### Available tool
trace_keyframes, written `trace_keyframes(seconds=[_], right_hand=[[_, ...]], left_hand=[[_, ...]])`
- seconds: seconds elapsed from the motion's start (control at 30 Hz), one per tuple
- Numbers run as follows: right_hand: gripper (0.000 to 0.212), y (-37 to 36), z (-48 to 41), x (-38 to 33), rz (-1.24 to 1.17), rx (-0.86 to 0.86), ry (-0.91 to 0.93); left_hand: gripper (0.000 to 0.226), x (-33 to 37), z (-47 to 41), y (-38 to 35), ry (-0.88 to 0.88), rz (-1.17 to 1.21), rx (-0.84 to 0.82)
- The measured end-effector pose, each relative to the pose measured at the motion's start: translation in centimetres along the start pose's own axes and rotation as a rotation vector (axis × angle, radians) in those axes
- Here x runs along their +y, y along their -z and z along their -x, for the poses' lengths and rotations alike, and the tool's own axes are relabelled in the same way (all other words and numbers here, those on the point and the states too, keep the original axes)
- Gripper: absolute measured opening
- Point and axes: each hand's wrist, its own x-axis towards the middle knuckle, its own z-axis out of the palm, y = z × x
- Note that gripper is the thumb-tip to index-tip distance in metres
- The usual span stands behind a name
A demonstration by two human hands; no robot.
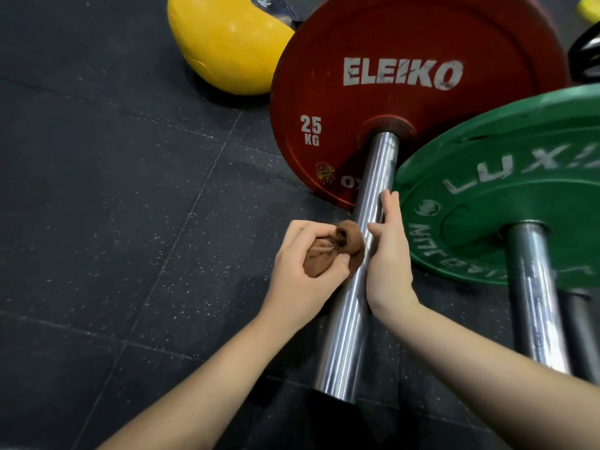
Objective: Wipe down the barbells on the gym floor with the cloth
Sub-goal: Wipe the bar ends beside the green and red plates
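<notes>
We log the cloth point(328, 251), brown, bunched in our left hand point(298, 271) and pressed against the chrome barbell sleeve point(350, 319). Our right hand point(388, 254) lies flat, fingers straight, on the sleeve's other side. The red plate point(389, 37) reads "ELEIKO 25 KG"; the green plate point(480, 151) reads "LUX", the rest cut off.

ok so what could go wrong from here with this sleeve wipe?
1. Pinch: the right hand lies flat along the chrome sleeve, close beside the green plate. If either bar rolls, it could get caught between them.
2. Coverage: the left hand grips the cloth bunched into a wad at the sleeve's left side, so it likely wipes only a narrow strip per pass.
</notes>
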Motion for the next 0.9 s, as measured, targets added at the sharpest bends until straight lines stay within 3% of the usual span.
trace_keyframes(seconds=[0.1, 0.2, 0.27, 0.5, 0.9], right_hand=[[0.053, -0.1, 0.2, -0.3, 0.012, -0.014, 0.015], [0.074, 0.0, 0.1, -0.3, 0.087, -0.024, 0.002], [0.077, 0.1, 0.0, -0.2, 0.125, -0.034, -0.01], [0.068, 0.4, 0.4, -0.6, 0.197, -0.08, -0.02], [0.066, 0.2, 0.6, -0.9, 0.21, -0.039, -0.03]], left_hand=[[0.036, 0.3, 2.0, 0.5, -0.015, -0.011, -0.002], [0.037, 0.7, 1.8, 0.9, -0.039, -0.015, -0.018], [0.043, 0.9, 0.8, 0.8, -0.048, -0.027, -0.015], [0.024, -0.1, 4.4, 1.1, 0.025, 0.007, 0.009], [0.032, 1.6, 4.1, 0.8, -0.037, -0.097, 0.032]])
